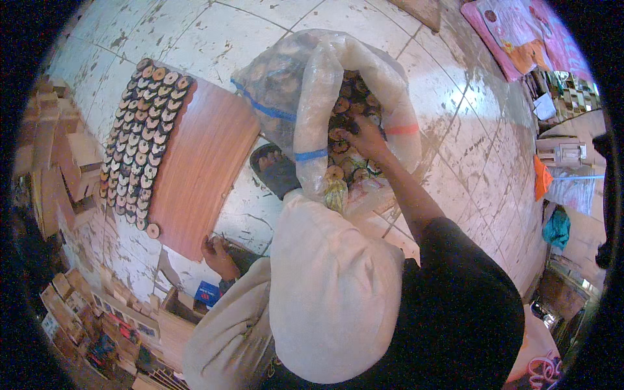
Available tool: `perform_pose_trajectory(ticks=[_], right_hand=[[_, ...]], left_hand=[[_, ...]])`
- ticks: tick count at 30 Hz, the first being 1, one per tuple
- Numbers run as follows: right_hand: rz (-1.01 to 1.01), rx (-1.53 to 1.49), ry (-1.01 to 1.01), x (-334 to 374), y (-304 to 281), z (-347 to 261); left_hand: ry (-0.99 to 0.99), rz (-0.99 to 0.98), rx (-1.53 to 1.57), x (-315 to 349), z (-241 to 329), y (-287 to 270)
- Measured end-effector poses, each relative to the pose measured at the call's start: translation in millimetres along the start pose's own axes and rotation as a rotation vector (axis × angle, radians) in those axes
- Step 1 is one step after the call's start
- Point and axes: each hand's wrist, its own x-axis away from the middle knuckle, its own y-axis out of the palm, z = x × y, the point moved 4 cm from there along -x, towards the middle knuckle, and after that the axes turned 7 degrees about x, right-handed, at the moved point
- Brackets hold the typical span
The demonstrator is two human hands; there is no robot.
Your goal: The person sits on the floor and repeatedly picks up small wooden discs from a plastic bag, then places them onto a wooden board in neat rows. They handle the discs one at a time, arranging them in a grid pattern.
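Observation:
A large clear plastic sack point(312, 123) with blue and red stripes stands open, its rim rolled down, full of round, dark-barked wood slices point(335, 173). My right hand point(365, 138) reaches inside, fingers apart and touching the slices; none is plainly held. To the left lies a flat reddish-brown wooden board point(201, 166). Overlapping rows of wood slices point(136, 146) cover its left part, and one pale slice point(153, 231) sits at the near end. By the board's near right corner, my left hand point(221, 258) has its fingers curled together; what they hold, if anything, is hidden.
My beige-trousered knee point(335, 286) rises close to the sack, with my sandalled foot point(270, 168) between sack and board. Cardboard boxes point(81, 169) stand far left. A blue packet point(208, 294) lies near my left hand. Pink cloth point(494, 32) and a teal bag point(556, 226) are at right.

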Motion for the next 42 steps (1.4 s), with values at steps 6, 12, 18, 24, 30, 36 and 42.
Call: perform_pose_trajectory(ticks=[6, 12, 18, 24, 30, 36, 42], right_hand=[[0.168, -0.020, -0.040, 22, 5, -2], [-0.019, -0.508, 0.429, 48, 3, 7], [0.083, -0.234, 0.506, 58, 34, -11], [0.209, -0.597, 0.426, 50, 23, 9], [0.081, -0.457, 0.416, 3, 29, 28], [0.200, -0.441, 0.400, 4, 45, 37], [0.139, -0.698, 0.578, 26, 27, 43]], left_hand=[[-0.034, 0.009, -0.042, -1, -7, -8], [-0.007, -0.020, -0.130, -6, -10, -7], [-0.005, 0.010, -0.186, -5, -4, -6], [-0.015, 0.052, -0.072, 2, 5, 1], [0.009, 0.002, -0.150, -2, 2, -1], [0.021, 0.016, -0.185, 0, 1, -3], [0.075, 0.008, -0.272, 5, 15, 3]])
